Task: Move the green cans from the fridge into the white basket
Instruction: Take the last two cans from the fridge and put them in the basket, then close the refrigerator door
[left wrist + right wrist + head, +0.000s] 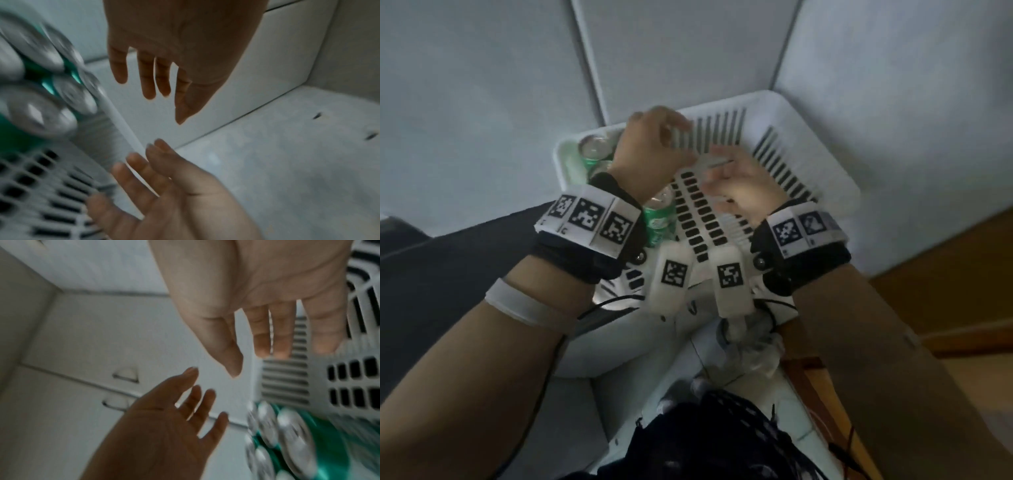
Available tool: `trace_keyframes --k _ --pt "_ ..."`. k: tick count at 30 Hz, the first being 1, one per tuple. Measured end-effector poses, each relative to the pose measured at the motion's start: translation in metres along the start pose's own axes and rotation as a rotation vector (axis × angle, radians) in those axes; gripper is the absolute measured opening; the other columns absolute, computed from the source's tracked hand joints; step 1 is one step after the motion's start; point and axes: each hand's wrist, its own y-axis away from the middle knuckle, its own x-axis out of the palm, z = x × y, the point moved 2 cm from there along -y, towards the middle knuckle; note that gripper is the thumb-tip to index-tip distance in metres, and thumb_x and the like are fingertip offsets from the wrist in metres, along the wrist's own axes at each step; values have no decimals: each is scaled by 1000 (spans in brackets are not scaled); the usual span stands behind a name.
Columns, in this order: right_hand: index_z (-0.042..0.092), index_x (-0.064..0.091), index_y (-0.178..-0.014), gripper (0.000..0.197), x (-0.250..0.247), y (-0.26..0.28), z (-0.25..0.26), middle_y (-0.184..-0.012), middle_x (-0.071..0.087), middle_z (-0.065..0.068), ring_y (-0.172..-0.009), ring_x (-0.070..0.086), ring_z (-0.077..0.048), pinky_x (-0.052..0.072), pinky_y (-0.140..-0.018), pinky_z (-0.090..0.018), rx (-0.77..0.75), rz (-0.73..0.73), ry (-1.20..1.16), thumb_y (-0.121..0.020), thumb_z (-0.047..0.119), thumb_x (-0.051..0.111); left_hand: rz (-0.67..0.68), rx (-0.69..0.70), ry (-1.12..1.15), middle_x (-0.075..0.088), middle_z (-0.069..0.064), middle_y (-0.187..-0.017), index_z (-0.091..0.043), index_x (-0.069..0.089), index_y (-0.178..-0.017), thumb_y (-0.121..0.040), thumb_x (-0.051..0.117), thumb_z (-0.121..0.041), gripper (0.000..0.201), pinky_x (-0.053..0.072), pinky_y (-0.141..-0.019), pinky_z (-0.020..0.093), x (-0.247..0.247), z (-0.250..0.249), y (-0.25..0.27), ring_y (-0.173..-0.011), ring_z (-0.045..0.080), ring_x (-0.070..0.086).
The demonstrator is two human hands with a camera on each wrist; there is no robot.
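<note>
We see both hands held above the white basket (pixel 822 144), neither holding anything. The left hand (pixel 650 144) hangs over the basket's left half, beside the cans; in the left wrist view its fingers (pixel 148 78) are straight and slightly apart, thumb out. The right hand (pixel 743 192) is over the middle of the basket floor, palm open; in the right wrist view its fingers (pixel 261 331) are straight and relaxed, close together. In each wrist view the other hand shows palm-up with fingers loosely spread. The two hands are near each other but apart.

The green cans (pixel 594 154) stand upright in the left part of the basket, silver tops up, packed against its left wall. One more green can (pixel 659 219) stands in the basket just beside the left wrist, nearer to us. The wrist views show several tops clustered together, blurred; we cannot count them reliably.

The basket has slotted walls and a perforated floor, and its right part holds no cans. It sits on a pale tiled floor (pixel 287 162). Both wrists carry black bands with printed square markers. The fridge is not identifiable in these views.
</note>
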Motion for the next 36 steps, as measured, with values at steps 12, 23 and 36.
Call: trace_keyframes --k 12,23,36 --pt "27 59 -90 22 -210 285 -49 -79 67 8 -73 65 -6 53 -78 -29 -175 -739 -247 -86 6 54 825 92 700 61 -8 -72 -20 59 -93 -91 51 -21 8 48 -63 18 208 -195 160 -68 7 60" --pt "27 59 -79 27 -277 795 -185 -59 67 13 -61 61 -3 46 -62 -21 -223 -1583 -224 -76 0 55 1620 324 854 58 -7 -62 -20 56 -87 -95 41 -21 17 43 -59 21 368 -401 622 -58 8 57" --pt "27 54 -76 29 -184 1188 -302 -79 59 4 -72 56 -11 43 -67 -24 -134 -2546 -313 -82 -1 51 2412 581 756 62 -13 -67 -26 61 -88 -94 42 -26 20 50 -65 22 409 -493 1073 -70 7 62"
